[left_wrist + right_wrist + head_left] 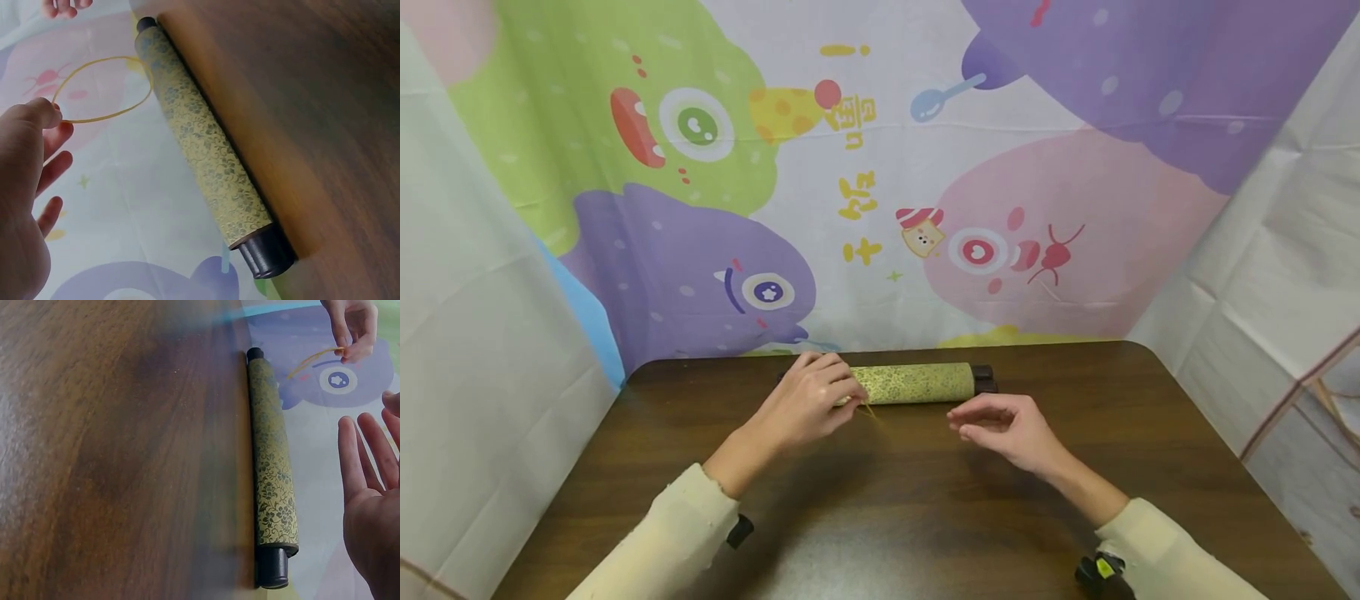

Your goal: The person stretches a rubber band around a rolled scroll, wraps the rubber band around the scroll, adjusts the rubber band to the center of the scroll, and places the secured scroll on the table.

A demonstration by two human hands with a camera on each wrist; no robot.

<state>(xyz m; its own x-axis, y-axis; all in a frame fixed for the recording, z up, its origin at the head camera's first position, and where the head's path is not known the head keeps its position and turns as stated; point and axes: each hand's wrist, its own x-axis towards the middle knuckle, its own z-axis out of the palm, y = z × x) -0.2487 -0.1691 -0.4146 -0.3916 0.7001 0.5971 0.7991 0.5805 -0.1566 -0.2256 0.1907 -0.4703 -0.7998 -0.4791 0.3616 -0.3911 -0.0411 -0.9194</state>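
A rolled scroll (pixel 917 383) in yellow-green floral brocade with black end knobs (pixel 267 251) lies crosswise near the table's far edge. My left hand (pixel 815 393) is raised in front of the scroll's left part and hides some of it. Between thumb and index finger it pinches a thin yellow rubber band (pixel 106 117), which hangs as a loose loop apart from the scroll. My right hand (pixel 1006 429) hovers by the scroll's right end, fingers relaxed and holding nothing. In the right wrist view its fingers (pixel 353 456) are spread beside the scroll.
The dark wooden table (pixel 865 517) has rounded far corners. Behind it hangs a cloth backdrop (pixel 880 292) with cartoon monsters. White cloth walls (pixel 1285 275) stand at both sides, and a cord (pixel 1300 387) hangs at the right.
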